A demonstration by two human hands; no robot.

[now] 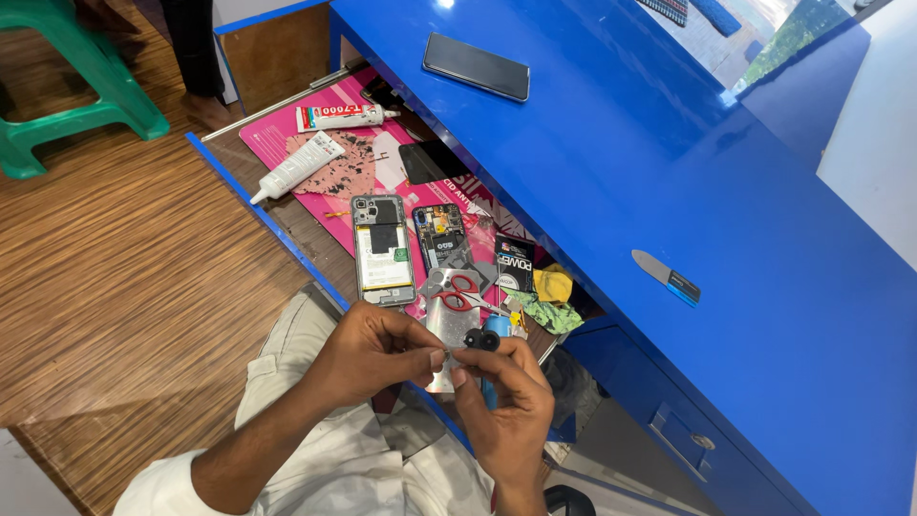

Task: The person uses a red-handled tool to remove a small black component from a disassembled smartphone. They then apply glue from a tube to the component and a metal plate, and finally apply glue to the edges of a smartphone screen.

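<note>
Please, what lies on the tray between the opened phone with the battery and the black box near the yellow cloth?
In the head view, a second opened phone showing its circuit board lies between the opened phone with battery and the black box.

Glue tubes (pixel 296 165), scissors (pixel 462 292), smartphone (pixel 476 66) on blue desk (pixel 669 172).

Both hands — left hand (pixel 373 349), right hand (pixel 506 401) — pinch a small black camera-lens cover (pixel 481 339) at their fingertips, the opened phone (pixel 383 250) just beyond.

Pull-out tray (pixel 250 182) crowded: glue tubes (pixel 296 167), opened phone (pixel 382 250), scissors (pixel 458 294), cloth (pixel 546 311) block the middle. Table (pixel 764 315) mostly open; only a dark phone (pixel 476 66) far side and pry tool (pixel 666 277) near the front.
</note>
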